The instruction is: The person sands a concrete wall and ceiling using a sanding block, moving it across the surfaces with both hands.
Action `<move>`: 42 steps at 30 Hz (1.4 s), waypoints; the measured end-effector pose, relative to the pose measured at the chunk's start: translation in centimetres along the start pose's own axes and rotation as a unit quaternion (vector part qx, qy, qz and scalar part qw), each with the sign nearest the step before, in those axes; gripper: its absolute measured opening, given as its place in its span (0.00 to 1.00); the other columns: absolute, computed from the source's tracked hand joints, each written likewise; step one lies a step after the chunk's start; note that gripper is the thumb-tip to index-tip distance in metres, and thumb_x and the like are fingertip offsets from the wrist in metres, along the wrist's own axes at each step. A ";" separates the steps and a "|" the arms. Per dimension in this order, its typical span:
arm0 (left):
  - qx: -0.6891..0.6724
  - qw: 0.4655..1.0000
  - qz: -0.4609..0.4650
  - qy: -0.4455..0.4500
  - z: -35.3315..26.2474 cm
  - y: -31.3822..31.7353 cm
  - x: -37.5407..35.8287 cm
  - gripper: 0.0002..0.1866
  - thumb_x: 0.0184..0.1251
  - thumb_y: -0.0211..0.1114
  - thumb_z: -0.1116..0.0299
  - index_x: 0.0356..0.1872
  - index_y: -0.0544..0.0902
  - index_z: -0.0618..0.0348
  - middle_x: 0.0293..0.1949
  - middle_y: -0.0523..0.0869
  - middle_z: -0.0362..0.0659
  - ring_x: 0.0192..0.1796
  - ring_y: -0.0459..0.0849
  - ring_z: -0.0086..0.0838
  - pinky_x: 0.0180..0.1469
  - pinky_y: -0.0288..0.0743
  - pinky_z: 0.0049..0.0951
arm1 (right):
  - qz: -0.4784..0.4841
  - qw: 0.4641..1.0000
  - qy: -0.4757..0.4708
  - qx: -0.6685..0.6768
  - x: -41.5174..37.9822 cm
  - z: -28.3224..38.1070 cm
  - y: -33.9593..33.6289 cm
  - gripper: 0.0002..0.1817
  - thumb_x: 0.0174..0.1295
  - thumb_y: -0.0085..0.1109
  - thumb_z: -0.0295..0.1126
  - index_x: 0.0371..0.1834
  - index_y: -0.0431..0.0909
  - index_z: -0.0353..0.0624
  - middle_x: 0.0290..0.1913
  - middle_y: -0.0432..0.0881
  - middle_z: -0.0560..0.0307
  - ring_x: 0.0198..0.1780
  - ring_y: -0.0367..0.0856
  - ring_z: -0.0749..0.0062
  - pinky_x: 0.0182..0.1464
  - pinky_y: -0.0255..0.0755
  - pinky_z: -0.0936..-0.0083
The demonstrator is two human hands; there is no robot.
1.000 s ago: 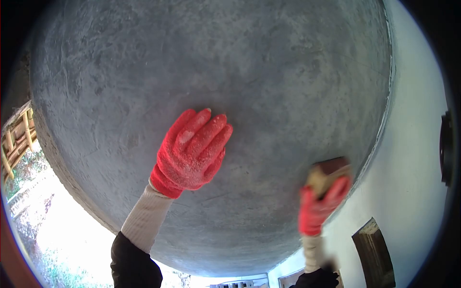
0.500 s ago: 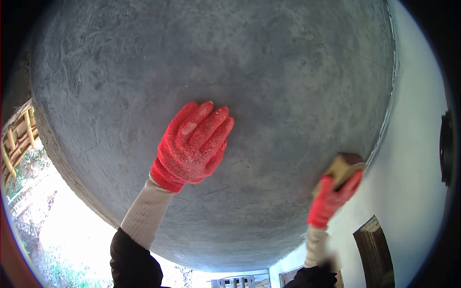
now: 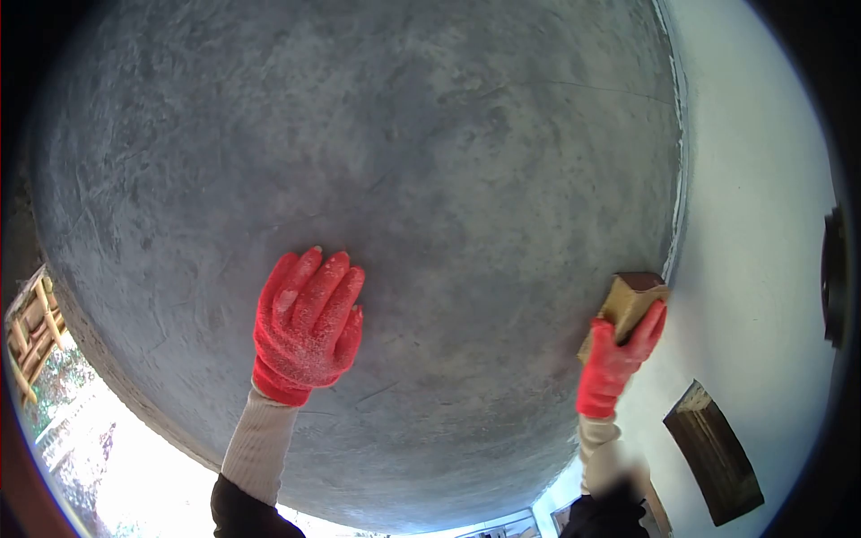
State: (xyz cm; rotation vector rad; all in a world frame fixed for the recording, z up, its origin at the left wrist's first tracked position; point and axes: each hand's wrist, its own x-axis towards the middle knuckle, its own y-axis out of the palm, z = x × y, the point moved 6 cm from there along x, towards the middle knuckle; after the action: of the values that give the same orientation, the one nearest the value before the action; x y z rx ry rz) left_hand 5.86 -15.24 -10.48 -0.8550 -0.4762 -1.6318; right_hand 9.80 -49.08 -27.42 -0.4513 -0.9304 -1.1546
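My left hand (image 3: 308, 327), in a dusty red coated glove, lies flat on a grey concrete-like surface (image 3: 404, 179) with its fingers stretched out. It holds nothing. At the right, my right hand (image 3: 617, 363) in a matching red glove grips a sanding block (image 3: 630, 300). The block is tan with a reddish-brown end face. It rests against the grey surface close to the border with the white wall (image 3: 753, 224). Its underside is hidden.
A rough pale seam (image 3: 679, 152) runs between the grey surface and the wall. A dark rectangular recess or panel (image 3: 715, 453) sits low on the wall. At far right is a dark round-edged object (image 3: 833, 278). Bamboo-like poles (image 3: 36, 327) stand at the left beside bright outdoor ground.
The view has shifted, bringing more white wall into frame. My left hand appears lower and farther left, still flat. My right hand keeps its grip on the sanding block near the seam.
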 end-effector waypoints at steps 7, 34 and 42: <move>-0.001 0.999 0.039 0.010 0.1 0.4 -0.2 0.20 0.60 0.62 0.69 0.54 0.85 0.60 0.60 0.83 0.48 0.65 0.77 0.48 0.67 0.72 0.52 | 0.192 0.905 -0.369 0.092 -8.2 10.1 1.4 0.42 0.33 0.84 0.43 0.58 0.74 0.63 0.63 0.66 0.40 0.65 0.70 0.42 0.61 0.67 0.35; 0.055 0.996 0.053 0.051 -0.3 0.9 -0.6 0.19 0.67 0.59 0.69 0.57 0.82 0.62 0.63 0.81 0.49 0.67 0.75 0.51 0.68 0.70 0.56 | 0.147 0.958 -0.229 0.085 -5.2 9.4 0.2 0.41 0.33 0.82 0.40 0.58 0.77 0.60 0.57 0.68 0.46 0.52 0.75 0.46 0.49 0.75 0.53; 0.051 0.995 0.068 0.050 0.0 0.9 -1.0 0.19 0.68 0.60 0.67 0.57 0.82 0.63 0.64 0.80 0.50 0.68 0.74 0.53 0.69 0.69 0.57 | 0.130 0.966 -0.218 0.052 -2.0 6.3 -0.7 0.41 0.23 0.83 0.41 0.51 0.79 0.62 0.51 0.70 0.53 0.46 0.76 0.51 0.36 0.74 0.56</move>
State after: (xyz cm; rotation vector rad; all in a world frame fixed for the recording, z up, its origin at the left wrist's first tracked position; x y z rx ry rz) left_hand 6.76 -14.84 -11.33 -0.7109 -0.4175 -1.5040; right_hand 6.55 -43.61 -25.56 -0.7375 -1.2629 -0.7739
